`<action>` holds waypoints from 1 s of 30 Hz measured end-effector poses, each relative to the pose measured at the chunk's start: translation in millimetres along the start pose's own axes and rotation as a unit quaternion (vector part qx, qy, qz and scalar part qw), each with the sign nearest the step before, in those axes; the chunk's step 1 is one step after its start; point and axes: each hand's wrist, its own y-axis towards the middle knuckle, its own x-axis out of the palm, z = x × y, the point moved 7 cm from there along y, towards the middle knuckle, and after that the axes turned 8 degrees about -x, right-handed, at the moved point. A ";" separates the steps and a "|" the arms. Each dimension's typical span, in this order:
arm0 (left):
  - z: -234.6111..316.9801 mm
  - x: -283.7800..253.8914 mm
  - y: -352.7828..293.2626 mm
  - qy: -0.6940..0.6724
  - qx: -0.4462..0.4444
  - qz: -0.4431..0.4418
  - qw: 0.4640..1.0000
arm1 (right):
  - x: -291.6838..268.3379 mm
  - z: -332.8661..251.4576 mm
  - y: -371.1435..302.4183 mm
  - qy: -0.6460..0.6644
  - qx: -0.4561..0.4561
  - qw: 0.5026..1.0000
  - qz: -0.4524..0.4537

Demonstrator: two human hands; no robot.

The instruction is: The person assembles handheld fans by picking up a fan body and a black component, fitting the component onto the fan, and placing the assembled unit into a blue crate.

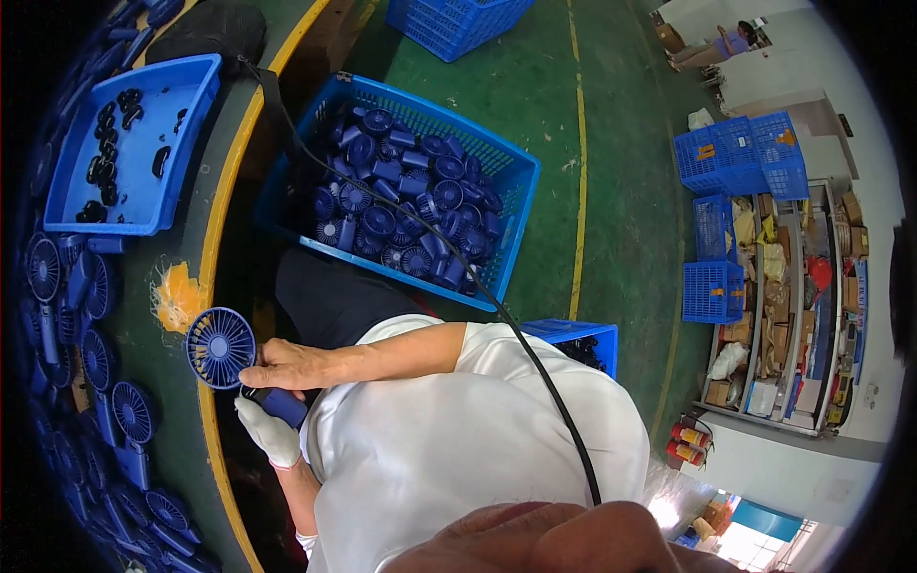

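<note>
A blue handheld fan with a round, ribbed guard is between my hands, over the yellow edge of the workbench. My right hand, bare, grips it just below the guard, thumb uppermost against it. Beneath, my left hand wears a white glove and is closed around the blue handle; some of its fingers are hidden. Many similar blue fans lie heaped on the bench at the left. An orange patch with pale strands shows on the bench surface beside the fan.
A blue tray with small black parts sits on the bench, near a dark bag. A blue crate full of fans stands on the green floor. A black cable crosses the view. Shelves and another person are farther off.
</note>
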 end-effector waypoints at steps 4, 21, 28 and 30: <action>-70.4 -22.4 7.0 -0.059 -0.136 0.031 0.989 | 0.8 -6.7 -2.8 0.059 0.015 0.998 0.016; 15.4 47.5 21.4 -0.230 -0.237 -0.085 0.940 | -30.5 36.7 0.5 0.049 0.045 0.998 0.014; 36.7 50.1 6.5 -0.443 -0.125 -0.120 0.879 | -11.7 26.9 11.0 0.120 0.025 0.990 -0.067; 16.4 52.5 -9.3 -0.437 -0.200 -0.149 0.864 | -5.8 27.7 15.7 0.215 -0.038 0.972 -0.090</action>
